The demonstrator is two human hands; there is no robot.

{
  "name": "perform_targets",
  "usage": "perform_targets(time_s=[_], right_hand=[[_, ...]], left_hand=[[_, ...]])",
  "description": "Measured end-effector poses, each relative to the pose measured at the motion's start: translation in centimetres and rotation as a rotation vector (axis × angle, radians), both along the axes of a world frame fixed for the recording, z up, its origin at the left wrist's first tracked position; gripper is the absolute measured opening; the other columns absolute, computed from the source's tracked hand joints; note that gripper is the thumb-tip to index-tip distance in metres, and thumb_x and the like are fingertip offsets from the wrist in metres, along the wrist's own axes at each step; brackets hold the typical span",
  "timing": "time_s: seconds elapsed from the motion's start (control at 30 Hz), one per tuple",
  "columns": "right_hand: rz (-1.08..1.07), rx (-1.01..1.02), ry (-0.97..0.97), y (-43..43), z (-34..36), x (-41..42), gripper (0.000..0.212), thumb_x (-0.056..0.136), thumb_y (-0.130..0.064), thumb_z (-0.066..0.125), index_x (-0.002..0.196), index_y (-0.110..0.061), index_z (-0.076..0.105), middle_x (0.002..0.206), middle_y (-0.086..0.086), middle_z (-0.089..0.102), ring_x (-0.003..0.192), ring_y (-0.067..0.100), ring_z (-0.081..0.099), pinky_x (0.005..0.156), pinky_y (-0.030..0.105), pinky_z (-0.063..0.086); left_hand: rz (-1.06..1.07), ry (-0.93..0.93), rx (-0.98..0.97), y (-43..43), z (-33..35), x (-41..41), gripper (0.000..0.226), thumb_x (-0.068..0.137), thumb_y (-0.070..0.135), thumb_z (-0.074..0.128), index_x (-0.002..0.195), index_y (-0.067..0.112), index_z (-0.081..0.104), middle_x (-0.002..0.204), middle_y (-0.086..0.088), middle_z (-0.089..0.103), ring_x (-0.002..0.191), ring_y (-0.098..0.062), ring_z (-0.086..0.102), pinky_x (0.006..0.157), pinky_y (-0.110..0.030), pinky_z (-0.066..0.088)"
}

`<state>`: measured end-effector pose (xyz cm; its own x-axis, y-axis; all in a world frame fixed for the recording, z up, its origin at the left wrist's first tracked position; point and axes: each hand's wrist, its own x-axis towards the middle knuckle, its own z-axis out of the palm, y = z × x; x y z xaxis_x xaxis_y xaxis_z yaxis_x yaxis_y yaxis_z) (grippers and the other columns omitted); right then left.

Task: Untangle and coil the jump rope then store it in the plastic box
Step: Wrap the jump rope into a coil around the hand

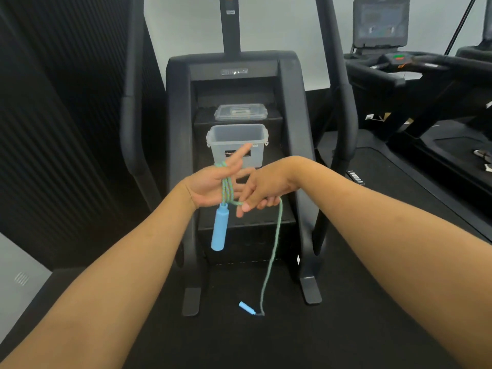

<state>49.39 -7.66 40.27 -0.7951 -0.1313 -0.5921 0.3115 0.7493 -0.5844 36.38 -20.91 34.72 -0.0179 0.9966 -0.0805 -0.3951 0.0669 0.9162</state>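
Left hand (210, 186): palm was turned up, the fingers (239, 158) spread and extended, so that the flat hand served as a former for coiling. A few turns of the jump rope (227, 189) were laid across the palm, from the gap at the base of the fingers down to the heel of the hand. No finger was seen closed over the turns; they were apparently kept in place by the spread alone.

Below the heel of that hand one blue handle (219, 227) was left hanging straight down, presumably as a weight to anchor the start of the coil.

Right hand (262, 191): brought in just beside the left fingers, back of the hand to the camera. The cord was gripped between its curled fingers (246, 207) and thumb; the exact pinch was partly hidden. The hold was judged to be for feeding the next turn onto the left palm under light tension.

From under the right fingers the free cord was let fall to the dark floor, where the second handle (246, 307) lay, well below both hands. That much rope remained uncoiled.

Beyond the left fingertips the plastic box (237, 150) was set open on a step of the black stair machine (292, 129), its lid (241, 112) placed on the step behind, ready to receive the coil.
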Motion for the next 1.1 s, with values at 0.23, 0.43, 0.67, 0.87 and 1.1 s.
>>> perform_targets(time_s=[0.23,0.43,0.67,0.87,1.1], right_hand=[[-0.12,-0.107,0.19,2.3,3.8,-0.7,0.032,0.101,-0.03,0.062,0.107,0.001,0.071,0.065,-0.001,0.034,0.057,0.008,0.028,0.055,0.022,0.028],[-0.152,-0.107,0.374,2.7,3.0,-1.2,0.028,0.103,-0.029,0.059,0.092,-0.007,0.073,0.064,0.0,0.044,0.056,0.01,0.037,0.056,0.024,0.034],[-0.276,-0.278,0.47,4.3,0.9,-0.6,0.03,0.1,-0.029,0.064,0.096,0.0,0.071,0.071,0.001,0.056,0.061,0.008,0.048,0.065,0.026,0.043],[-0.395,-0.677,0.492,3.6,-2.7,0.2,0.027,0.109,-0.009,0.036,0.103,-0.014,0.062,0.081,0.001,0.061,0.069,0.01,0.054,0.069,0.027,0.041],[-0.412,-0.568,0.409,3.3,-2.4,-0.2,0.015,0.108,-0.015,0.047,0.104,-0.009,0.059,0.071,0.002,0.045,0.06,0.01,0.033,0.06,0.025,0.033]], left_hand=[[-0.14,0.007,-0.192,-0.9,-2.3,0.1,0.096,0.074,0.067,0.073,0.156,0.044,0.028,0.163,-0.001,0.035,0.144,-0.052,0.033,0.113,-0.058,0.039],[-0.283,-0.001,-0.15,0.2,-1.1,1.6,0.1,0.08,0.07,0.061,0.162,0.039,0.013,0.168,0.001,0.023,0.144,-0.057,0.028,0.113,-0.066,0.035],[-0.365,-0.042,-0.067,0.7,0.6,2.7,0.061,0.105,0.034,0.034,0.155,-0.002,0.032,0.159,-0.021,0.038,0.147,-0.04,0.036,0.119,-0.048,0.035],[-0.089,-0.104,0.162,2.7,4.4,2.5,0.064,0.104,0.036,0.038,0.158,0.006,0.026,0.165,-0.016,0.026,0.146,-0.042,0.036,0.115,-0.047,0.04],[0.263,-0.063,0.107,3.7,4.6,0.4,0.057,0.105,0.031,0.041,0.16,0.023,0.03,0.165,-0.011,0.031,0.143,-0.045,0.04,0.121,-0.052,0.03]])
